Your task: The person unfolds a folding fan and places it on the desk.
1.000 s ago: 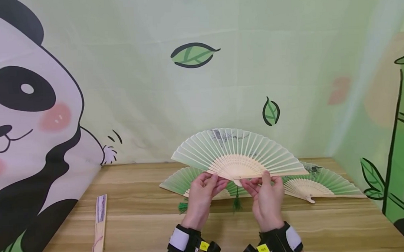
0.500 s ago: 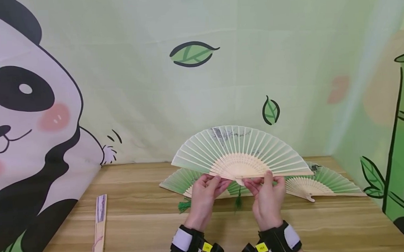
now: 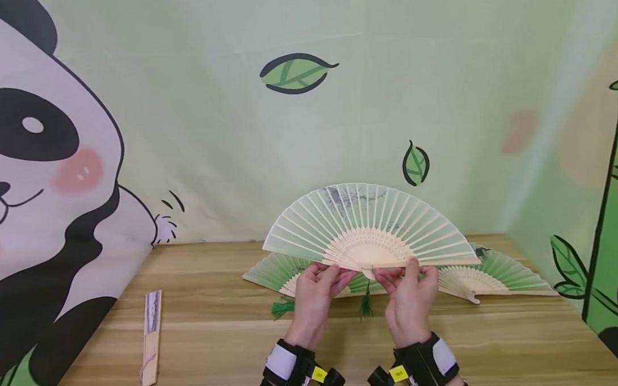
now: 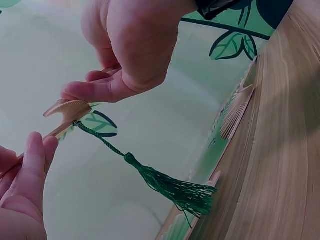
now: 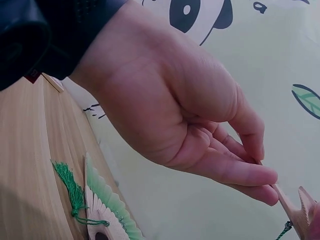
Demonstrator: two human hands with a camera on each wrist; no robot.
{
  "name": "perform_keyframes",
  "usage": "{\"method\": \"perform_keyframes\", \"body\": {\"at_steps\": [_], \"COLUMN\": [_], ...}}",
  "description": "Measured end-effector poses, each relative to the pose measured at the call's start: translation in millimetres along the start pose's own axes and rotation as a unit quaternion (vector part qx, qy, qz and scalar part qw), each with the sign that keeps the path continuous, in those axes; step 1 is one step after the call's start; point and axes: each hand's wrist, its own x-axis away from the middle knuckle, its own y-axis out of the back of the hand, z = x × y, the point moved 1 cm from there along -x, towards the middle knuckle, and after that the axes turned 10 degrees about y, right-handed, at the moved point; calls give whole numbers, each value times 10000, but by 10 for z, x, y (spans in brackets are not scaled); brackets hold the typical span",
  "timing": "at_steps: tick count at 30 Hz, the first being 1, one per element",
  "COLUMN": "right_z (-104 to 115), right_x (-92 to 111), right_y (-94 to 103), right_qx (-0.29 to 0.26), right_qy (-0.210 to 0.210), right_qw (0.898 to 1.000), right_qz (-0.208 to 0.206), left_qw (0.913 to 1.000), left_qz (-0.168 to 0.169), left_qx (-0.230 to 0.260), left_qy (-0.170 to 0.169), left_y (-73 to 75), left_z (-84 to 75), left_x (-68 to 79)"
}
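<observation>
A pale green folding fan (image 3: pixel 361 214) with cream ribs and a dark branch print is spread wide above the table. My left hand (image 3: pixel 312 298) pinches its lower edge left of the pivot, thumb in front. On the other side of the pivot my right hand (image 3: pixel 411 303) pinches the same edge between thumb and fingers. From the pivot hangs a green tassel (image 4: pixel 170 185). Behind lie two more open green fans, the left fan (image 3: pixel 271 274) partly hidden by my hand and the held fan, the right fan (image 3: pixel 511 274) showing more.
A folded fan (image 3: pixel 152 340) with a pinkish cord lies on the left of the wooden table (image 3: pixel 217 355). Another green tassel (image 3: pixel 282 308) rests beside the left rear fan. A printed cloth backdrop (image 3: pixel 210 134) with a panda and leaves rises behind the table.
The held fan has spread a little wider, its right end shifting slightly right. Both hands keep their pinch. The whole head view has shifted slightly.
</observation>
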Motion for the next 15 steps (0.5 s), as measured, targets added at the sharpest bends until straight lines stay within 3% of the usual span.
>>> {"method": "perform_keyframes", "body": {"at_steps": [15], "right_z": [8], "right_x": [33], "right_y": [7], "right_qx": [-35], "right_qy": [111], "right_qw": [9999], "right_qz": [-32], "left_qw": [10000], "left_qz": [-2], "left_qx": [1], "left_qy": [13], "left_y": [-6], "left_z": [5], "left_x": [31]}}
